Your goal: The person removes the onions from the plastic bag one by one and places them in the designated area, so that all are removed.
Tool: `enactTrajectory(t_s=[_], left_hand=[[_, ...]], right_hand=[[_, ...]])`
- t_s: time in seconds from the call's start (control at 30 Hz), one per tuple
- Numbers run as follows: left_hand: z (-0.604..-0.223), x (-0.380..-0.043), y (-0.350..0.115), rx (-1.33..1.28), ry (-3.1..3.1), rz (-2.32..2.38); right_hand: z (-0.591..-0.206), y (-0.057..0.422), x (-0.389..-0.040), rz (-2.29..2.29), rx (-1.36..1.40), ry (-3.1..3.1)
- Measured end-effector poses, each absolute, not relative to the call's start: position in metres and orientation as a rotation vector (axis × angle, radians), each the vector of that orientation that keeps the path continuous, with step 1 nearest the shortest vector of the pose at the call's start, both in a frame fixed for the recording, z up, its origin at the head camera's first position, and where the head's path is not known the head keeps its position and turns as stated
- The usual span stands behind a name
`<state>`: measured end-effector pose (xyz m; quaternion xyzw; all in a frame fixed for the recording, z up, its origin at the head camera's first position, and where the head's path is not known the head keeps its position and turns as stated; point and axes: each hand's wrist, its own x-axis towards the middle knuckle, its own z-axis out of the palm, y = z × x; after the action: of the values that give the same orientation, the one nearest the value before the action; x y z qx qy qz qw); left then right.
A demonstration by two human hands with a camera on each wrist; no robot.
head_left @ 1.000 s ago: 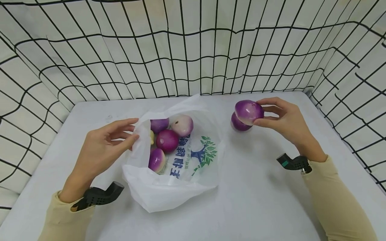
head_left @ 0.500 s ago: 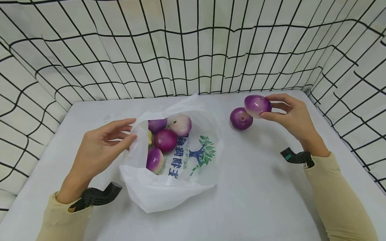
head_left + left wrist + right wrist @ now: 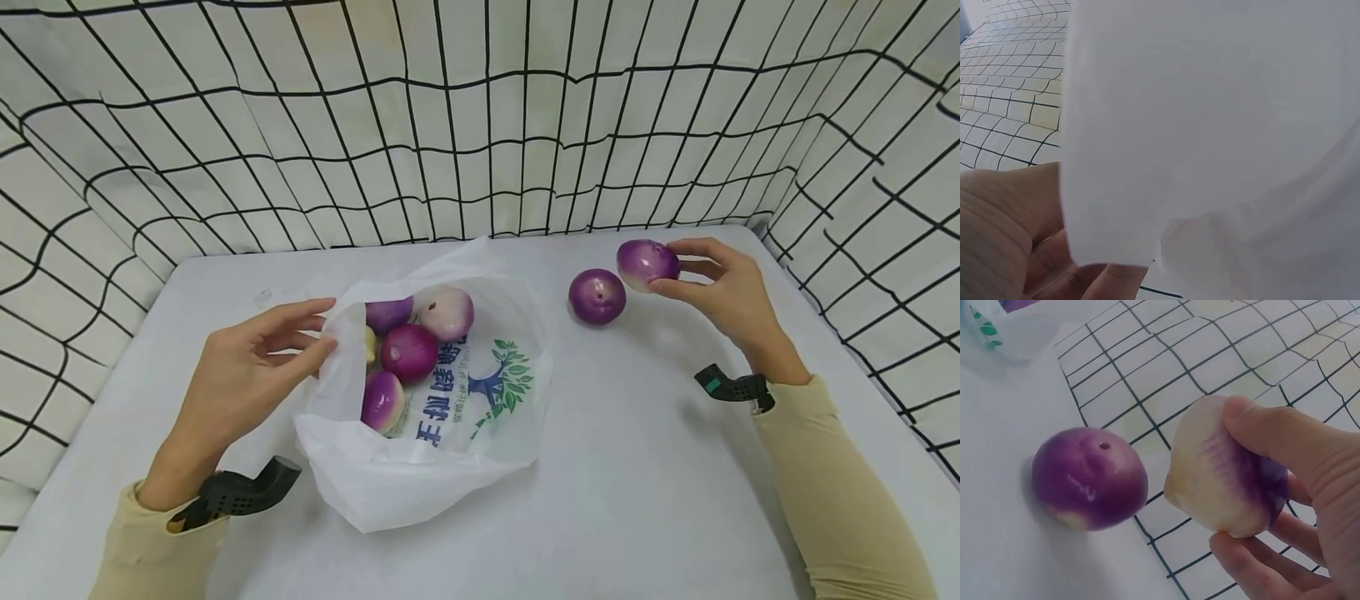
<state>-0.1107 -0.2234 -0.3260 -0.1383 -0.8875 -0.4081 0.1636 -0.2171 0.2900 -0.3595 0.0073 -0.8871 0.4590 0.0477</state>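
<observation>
My right hand [image 3: 716,287] holds a purple-and-cream onion [image 3: 647,265] between the thumb and fingers at the back right of the table. The right wrist view shows its pale, pointed end [image 3: 1200,481] facing the camera. Just left of it, a dark purple onion [image 3: 597,297] rests on the table. My left hand [image 3: 251,367] pinches the left edge of the mouth of a white plastic bag [image 3: 420,492], and that bag fills most of the left wrist view. Inside the bag lie several onions [image 3: 409,353], with a bit of something yellow [image 3: 370,345] partly hidden behind the bag's edge.
Black wire mesh panels [image 3: 487,117] stand along the back and both sides of the white table [image 3: 637,500]. A printed green and blue tree [image 3: 502,379] shows on the bag. Dark cameras [image 3: 255,487] sit on both wrists.
My right hand has moved rightward with its onion, so the onion on the table, partly covered before, now shows fully. The left hand stays at the bag's edge.
</observation>
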Motion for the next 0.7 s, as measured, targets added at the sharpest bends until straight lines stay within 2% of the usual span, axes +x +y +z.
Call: enactTrajectory(t_s=[0.7], left_hand=[[-0.327,-0.112,-0.224,-0.4,-2.53,-1.161]], right_hand=[[-0.386,0.306,-0.231,1.304,-0.06,-2.795]])
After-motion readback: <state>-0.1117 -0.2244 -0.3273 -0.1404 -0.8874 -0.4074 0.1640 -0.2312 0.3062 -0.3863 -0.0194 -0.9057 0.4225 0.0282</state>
